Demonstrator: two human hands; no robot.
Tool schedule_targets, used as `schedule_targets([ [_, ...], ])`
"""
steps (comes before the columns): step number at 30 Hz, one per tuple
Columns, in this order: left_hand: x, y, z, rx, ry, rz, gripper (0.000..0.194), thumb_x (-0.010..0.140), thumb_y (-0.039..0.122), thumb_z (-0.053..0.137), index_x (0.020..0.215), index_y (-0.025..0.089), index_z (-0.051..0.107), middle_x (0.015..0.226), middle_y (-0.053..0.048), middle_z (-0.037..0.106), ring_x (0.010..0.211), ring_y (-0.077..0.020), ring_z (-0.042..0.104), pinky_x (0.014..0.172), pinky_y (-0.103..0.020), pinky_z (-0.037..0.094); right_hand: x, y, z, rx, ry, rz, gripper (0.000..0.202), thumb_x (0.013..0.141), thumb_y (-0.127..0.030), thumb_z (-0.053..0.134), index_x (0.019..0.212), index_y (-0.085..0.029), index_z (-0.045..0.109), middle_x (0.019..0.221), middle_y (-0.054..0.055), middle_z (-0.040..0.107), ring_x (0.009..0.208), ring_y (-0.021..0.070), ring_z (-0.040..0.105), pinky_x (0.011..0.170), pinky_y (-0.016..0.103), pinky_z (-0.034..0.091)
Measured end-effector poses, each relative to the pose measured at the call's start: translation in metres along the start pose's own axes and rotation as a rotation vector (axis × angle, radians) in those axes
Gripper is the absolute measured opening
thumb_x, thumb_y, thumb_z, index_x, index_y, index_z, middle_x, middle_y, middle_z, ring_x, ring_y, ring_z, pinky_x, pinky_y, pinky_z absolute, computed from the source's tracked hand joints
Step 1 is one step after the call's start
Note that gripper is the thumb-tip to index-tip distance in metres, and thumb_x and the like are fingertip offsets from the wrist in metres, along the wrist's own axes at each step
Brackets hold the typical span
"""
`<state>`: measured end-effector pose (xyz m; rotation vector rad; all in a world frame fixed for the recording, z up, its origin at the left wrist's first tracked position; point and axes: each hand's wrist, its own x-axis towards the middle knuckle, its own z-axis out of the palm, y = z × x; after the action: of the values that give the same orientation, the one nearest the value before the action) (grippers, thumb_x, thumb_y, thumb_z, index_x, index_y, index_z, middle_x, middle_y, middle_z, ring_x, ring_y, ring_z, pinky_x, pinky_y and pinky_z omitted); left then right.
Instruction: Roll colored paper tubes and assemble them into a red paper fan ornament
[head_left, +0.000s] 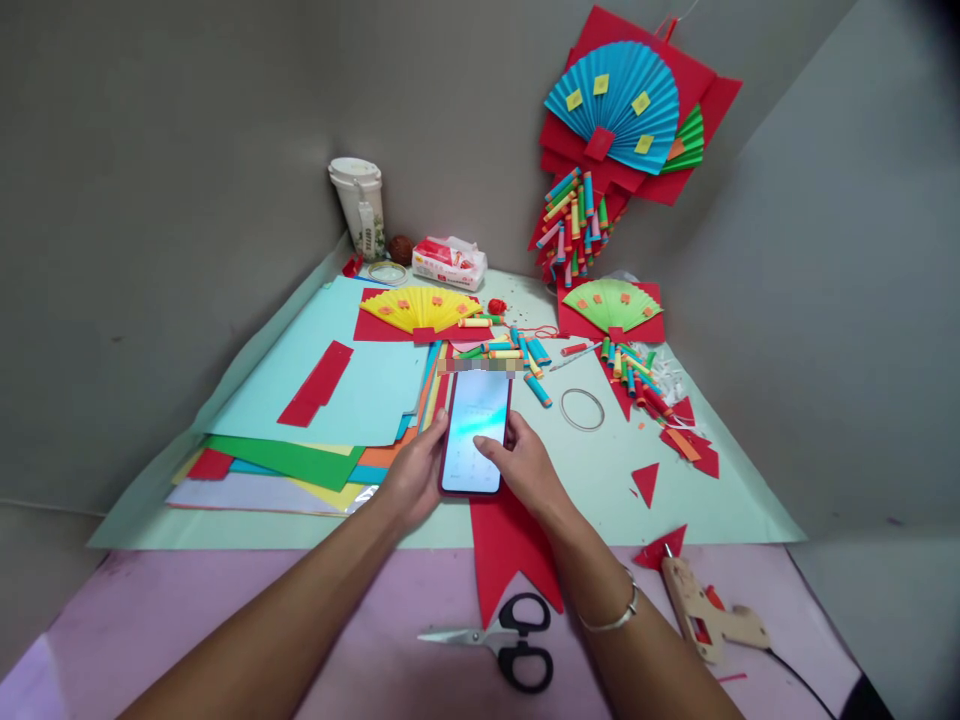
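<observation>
A smartphone (472,410) with a lit screen and a dark red case is held upright between my two hands over the middle of the table. My left hand (417,472) grips its left edge, the thumb along the side. On the other side my right hand (525,462) supports the right edge, its thumb resting on the lower screen. Beneath the phone and my right wrist lies a red paper strip (514,560) with a notched end. Black-handled scissors (517,638) lie partly open at the strip's lower end.
Colored paper sheets (300,380) are stacked at left. Yellow (420,308) and green (613,303) paper fans lie behind, near paper rolls (536,352). A glue gun (701,605) with a cord lies at right. A cup (360,205) and tissue pack (450,263) stand by the wall, beside a hanging ornament (619,110).
</observation>
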<state>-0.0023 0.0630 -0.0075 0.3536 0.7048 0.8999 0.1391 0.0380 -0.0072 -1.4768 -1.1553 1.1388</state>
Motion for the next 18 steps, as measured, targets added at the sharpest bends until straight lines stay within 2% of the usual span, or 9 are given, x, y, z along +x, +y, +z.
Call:
schedule_targets([
  [7, 0.0015, 0.0018, -0.0012, -0.002, 0.029, 0.006, 0.039, 0.096, 0.032, 0.05, 0.125, 0.009, 0.063, 0.11, -0.016, 0.075, 0.098, -0.0298, 0.072, 0.087, -0.041, 0.058, -0.0013, 0.0012, -0.0032, 0.023, -0.081, -0.021, 0.04, 0.077, -0.029, 0.068, 0.115, -0.02, 0.058, 0.101, 0.005, 0.07, 0.09, 0.023, 0.064, 0.078, 0.036, 0.051],
  [12, 0.0017, 0.0011, -0.0014, 0.011, 0.016, 0.022, 0.038, 0.096, 0.032, 0.05, 0.123, 0.009, 0.064, 0.109, -0.015, 0.075, 0.097, -0.029, 0.072, 0.086, -0.04, 0.058, -0.0022, 0.0002, -0.0003, 0.039, -0.064, -0.03, 0.045, 0.075, -0.026, 0.069, 0.118, -0.021, 0.056, 0.109, 0.006, 0.07, 0.096, 0.0231, 0.065, 0.085, 0.039, 0.051],
  [18, 0.0033, 0.002, -0.0049, -0.02, -0.007, 0.0, 0.04, 0.096, 0.033, 0.049, 0.124, 0.009, 0.064, 0.109, -0.016, 0.075, 0.098, -0.0305, 0.072, 0.086, -0.041, 0.058, -0.0021, -0.0013, -0.0021, 0.188, -0.154, 0.008, 0.054, 0.073, -0.024, 0.07, 0.124, -0.021, 0.051, 0.113, 0.007, 0.069, 0.102, 0.0238, 0.065, 0.087, 0.039, 0.052],
])
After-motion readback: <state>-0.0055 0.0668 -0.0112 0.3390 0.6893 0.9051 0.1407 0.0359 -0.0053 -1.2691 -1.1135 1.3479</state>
